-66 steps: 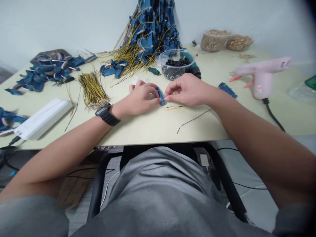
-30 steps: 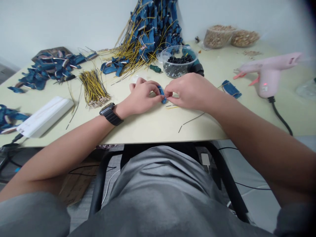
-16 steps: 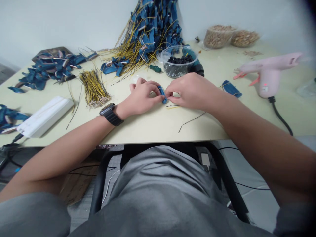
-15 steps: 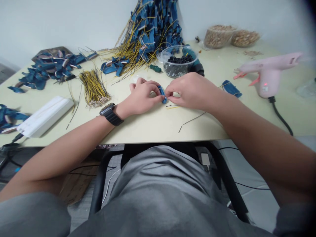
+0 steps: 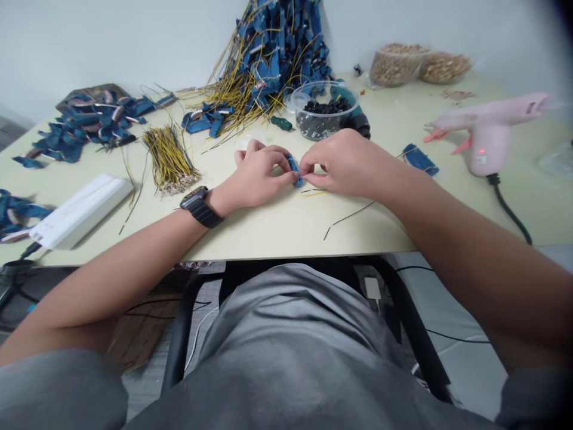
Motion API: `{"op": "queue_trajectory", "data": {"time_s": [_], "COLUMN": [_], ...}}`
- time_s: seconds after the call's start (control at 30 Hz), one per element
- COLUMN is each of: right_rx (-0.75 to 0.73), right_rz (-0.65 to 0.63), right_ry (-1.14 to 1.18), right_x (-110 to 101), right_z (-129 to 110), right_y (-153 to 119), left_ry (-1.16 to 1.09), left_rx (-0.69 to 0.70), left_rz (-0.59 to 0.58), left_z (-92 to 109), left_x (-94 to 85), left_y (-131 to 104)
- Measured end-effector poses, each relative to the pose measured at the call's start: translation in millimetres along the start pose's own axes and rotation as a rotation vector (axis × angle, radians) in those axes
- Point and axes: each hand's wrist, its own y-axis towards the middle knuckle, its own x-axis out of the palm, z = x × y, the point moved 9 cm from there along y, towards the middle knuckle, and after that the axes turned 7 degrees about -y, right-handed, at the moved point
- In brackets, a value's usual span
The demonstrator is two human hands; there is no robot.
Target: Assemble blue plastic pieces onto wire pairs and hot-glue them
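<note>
Over the middle of the table, my left hand (image 5: 264,175) pinches a small blue piece (image 5: 294,171) between thumb and fingers. My right hand (image 5: 342,164) meets it from the other side, its thumb and forefinger pressed together at the edge of the blue piece. What those right fingertips grip is too small to make out. Thin black and yellow wires (image 5: 349,216) lie on the table below my right hand. Beyond its wrist rests another blue piece (image 5: 419,159) with a wire by it.
A clear tub (image 5: 305,126) of small black parts stands behind my hands, near a green-handled tool (image 5: 282,123). Blue pieces with yellow wires (image 5: 273,54) are heaped at the back. A wire bundle (image 5: 168,152) and white box (image 5: 83,210) lie left; a pink glue gun (image 5: 490,134) stands right.
</note>
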Motion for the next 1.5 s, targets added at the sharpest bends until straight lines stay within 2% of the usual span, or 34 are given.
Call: {"op": "queue_trajectory", "data": {"time_s": [0.87, 1.5], "right_rx": [0.021, 0.005], "right_rz": [0.021, 0.011], "right_ry": [0.032, -0.006], "right_x": [-0.8, -4.5], "right_z": [0.9, -2.4], "right_y": [-0.1, 0.2], "left_ry": [0.017, 0.003], "left_rx": [-0.03, 0.004], "left_rz": [-0.02, 0.008], "left_z": [-0.9, -1.8], "left_x": [0.5, -0.9], "left_y": [0.9, -0.6]}}
